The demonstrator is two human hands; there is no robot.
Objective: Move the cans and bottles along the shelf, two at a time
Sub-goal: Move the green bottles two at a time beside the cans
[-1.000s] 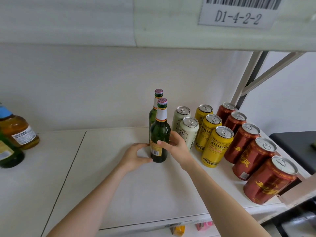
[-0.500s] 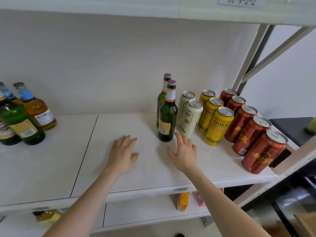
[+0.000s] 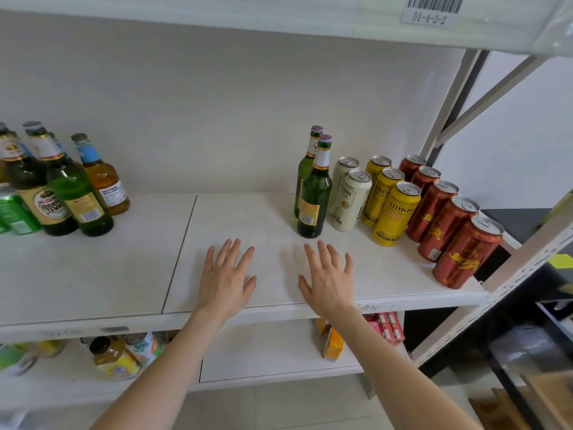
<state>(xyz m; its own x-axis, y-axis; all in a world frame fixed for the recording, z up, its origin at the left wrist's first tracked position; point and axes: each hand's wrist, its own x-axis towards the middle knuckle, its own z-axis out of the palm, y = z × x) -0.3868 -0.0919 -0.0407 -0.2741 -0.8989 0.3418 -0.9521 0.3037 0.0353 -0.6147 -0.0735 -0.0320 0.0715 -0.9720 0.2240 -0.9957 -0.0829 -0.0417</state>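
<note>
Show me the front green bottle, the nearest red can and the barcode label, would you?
front green bottle (image 3: 313,200): head view, on its body.
nearest red can (image 3: 466,254): head view, on its side.
barcode label (image 3: 432,9): head view, label's middle.

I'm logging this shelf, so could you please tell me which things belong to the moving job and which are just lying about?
Job:
two green bottles
white cans
yellow cans
red cans
bottles at left
left hand
right hand

Lying about:
barcode label
lower-shelf jars
orange carton
</note>
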